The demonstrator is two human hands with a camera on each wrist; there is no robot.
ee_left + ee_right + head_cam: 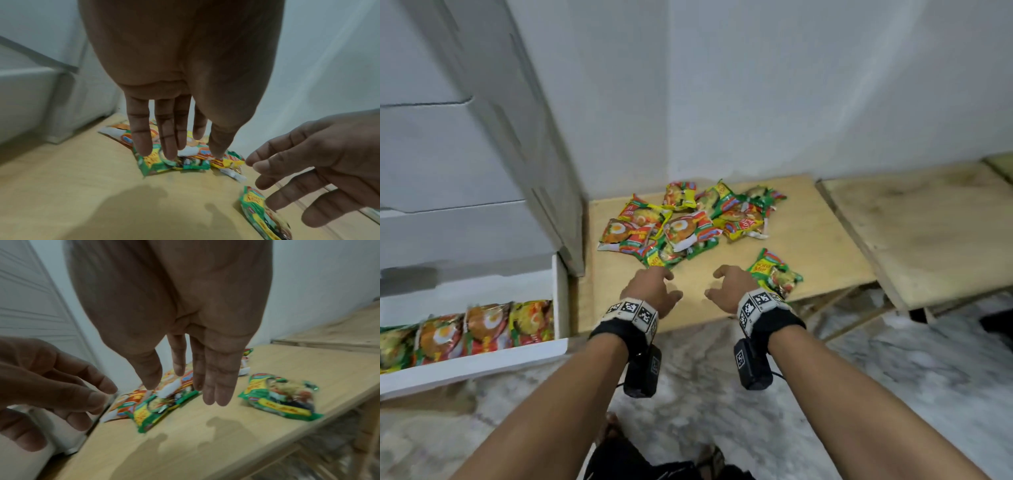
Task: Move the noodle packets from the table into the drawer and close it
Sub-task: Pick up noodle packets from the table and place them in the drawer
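A heap of noodle packets (688, 222) lies at the back of a low wooden table (822, 240). One green packet (775, 274) lies apart at the right. My left hand (654, 291) hovers over the table just short of the heap's front packet (162, 164), fingers straight and empty. My right hand (729, 287) hovers beside it, left of the lone green packet (281, 399), fingers loose and holding nothing. The white drawer (482, 359) at the lower left stands pulled out with several packets (482, 329) upright in a row inside.
A white chest of drawers (465, 154) rises at the left, against the table. A second wooden table (928, 226) stands to the right. White walls close the back. Marble floor (893, 377) lies in front, with my feet at the bottom edge.
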